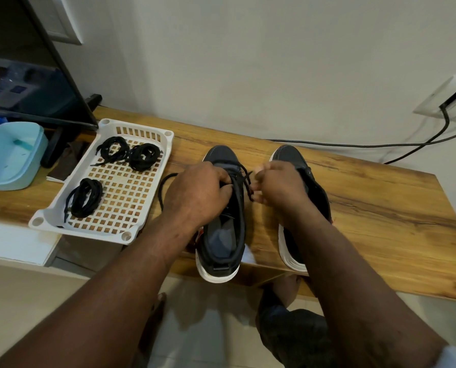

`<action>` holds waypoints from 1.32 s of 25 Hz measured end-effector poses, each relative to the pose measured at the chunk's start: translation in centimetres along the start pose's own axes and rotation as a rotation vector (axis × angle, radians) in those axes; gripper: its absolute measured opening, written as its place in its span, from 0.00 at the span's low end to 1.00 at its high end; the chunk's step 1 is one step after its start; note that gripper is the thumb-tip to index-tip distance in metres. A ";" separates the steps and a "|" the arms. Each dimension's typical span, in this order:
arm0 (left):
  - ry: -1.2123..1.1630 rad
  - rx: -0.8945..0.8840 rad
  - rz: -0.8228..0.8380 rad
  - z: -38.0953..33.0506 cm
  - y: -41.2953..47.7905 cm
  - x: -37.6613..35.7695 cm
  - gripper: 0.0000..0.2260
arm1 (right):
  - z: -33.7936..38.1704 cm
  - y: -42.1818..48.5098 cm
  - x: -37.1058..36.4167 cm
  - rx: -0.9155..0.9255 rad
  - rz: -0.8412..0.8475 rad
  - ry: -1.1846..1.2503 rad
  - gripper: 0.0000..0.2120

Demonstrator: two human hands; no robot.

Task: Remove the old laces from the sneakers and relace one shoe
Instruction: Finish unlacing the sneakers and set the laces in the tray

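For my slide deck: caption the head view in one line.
Left hand and right hand work a black lace on one sneaker beside a white basket of coiled laces.

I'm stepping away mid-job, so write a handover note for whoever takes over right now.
Left hand grips the dark white-soled sneaker nearer the tray, at its eyelets.
Right hand pinches that shoe's black lace, seemingly threaded only near the toe.
The matching second sneaker stands beside it, mostly hidden by the right arm.
Three coiled black laces lie in the white plastic lattice tray.
Left: finish this shoe's lacing; the other's state is hidden.
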State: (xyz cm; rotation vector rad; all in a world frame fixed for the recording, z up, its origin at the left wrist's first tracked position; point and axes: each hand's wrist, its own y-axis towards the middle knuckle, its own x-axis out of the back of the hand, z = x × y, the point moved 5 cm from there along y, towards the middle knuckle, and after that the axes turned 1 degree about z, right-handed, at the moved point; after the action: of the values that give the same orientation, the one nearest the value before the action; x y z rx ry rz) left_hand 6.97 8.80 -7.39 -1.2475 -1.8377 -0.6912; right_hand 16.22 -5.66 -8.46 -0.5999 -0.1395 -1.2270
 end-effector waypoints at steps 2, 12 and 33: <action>-0.041 0.000 -0.004 0.3 0.0 0.3 0.07 | 0.7 0.5 2.5 0.061 -0.275 0.067 0.09; -0.061 -0.001 -0.016 0.2 0.1 0.1 0.05 | 2.1 -2.3 -1.9 0.484 -0.042 -0.868 0.09; -0.952 -0.008 -0.186 1.1 0.9 3.1 0.09 | 2.0 -2.7 -1.5 0.518 -0.134 -1.041 0.12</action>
State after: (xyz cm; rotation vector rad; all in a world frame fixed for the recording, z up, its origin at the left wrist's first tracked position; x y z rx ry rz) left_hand 6.82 11.53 -5.33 -1.5694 -2.7329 -0.1717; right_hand 13.71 -3.98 -6.46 -0.7190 -1.3426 -0.8409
